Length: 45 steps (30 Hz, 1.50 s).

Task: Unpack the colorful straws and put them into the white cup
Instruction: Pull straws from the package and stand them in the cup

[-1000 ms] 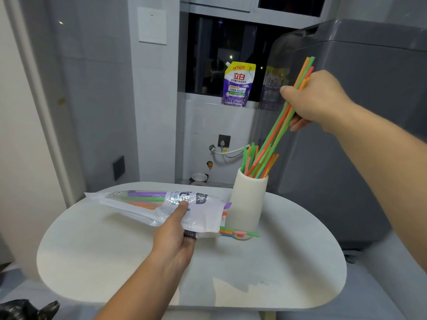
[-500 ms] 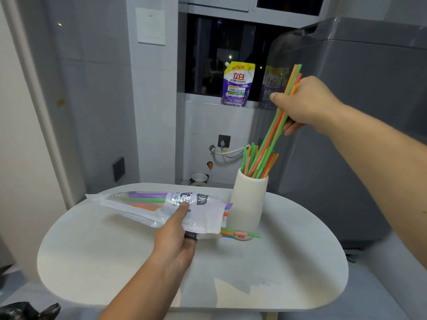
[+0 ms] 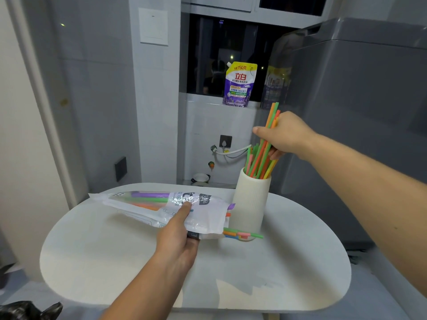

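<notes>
A white ribbed cup [image 3: 251, 202] stands at the back of the round white table [image 3: 92, 255]. Green, orange and yellow straws [image 3: 260, 161] stick out of it. My right hand [image 3: 285, 135] grips a bunch of these straws just above the cup's mouth, their lower ends inside the cup. My left hand [image 3: 179, 236] holds the clear plastic straw packet [image 3: 166, 209] flat on the table, left of the cup. Purple, green and orange straws show through the packet. A few straw ends [image 3: 242, 234] poke from its open end at the cup's foot.
A grey appliance [image 3: 351, 125] rises close behind and right of the cup. A purple detergent pouch [image 3: 240, 84] sits on the window ledge beyond. A black bag [image 3: 27, 310] lies at the lower left, below the table edge.
My right hand has come down and to the left, pushing the bunch of straws deeper into the cup. My left hand and the packet have stayed put.
</notes>
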Each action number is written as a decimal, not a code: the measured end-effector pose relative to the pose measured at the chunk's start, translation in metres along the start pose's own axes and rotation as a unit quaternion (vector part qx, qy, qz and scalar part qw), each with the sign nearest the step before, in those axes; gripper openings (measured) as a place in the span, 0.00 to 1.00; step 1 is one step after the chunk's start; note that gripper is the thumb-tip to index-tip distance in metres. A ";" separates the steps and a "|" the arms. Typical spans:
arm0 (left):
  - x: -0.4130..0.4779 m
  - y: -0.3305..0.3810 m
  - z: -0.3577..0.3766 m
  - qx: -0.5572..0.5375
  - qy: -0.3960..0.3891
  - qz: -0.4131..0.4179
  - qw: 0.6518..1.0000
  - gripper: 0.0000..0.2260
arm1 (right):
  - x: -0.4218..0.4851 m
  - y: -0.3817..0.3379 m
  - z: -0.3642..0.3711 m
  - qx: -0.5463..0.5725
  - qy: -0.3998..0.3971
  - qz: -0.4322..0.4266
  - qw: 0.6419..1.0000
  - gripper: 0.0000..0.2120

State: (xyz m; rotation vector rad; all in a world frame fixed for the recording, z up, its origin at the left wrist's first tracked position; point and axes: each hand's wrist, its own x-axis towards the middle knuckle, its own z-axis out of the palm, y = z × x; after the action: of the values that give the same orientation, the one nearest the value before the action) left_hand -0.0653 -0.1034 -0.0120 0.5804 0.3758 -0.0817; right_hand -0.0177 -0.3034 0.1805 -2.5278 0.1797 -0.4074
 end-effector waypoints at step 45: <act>-0.009 0.013 0.011 0.019 -0.027 0.090 0.995 0.17 | -0.137 0.035 0.134 0.659 -0.060 0.331 0.673 0.27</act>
State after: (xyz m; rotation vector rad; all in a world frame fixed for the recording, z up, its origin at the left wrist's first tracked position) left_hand -0.0674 -0.0984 0.0065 0.6452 0.2684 0.0675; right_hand -0.1046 -0.2341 0.0209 -0.9127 0.5032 0.0075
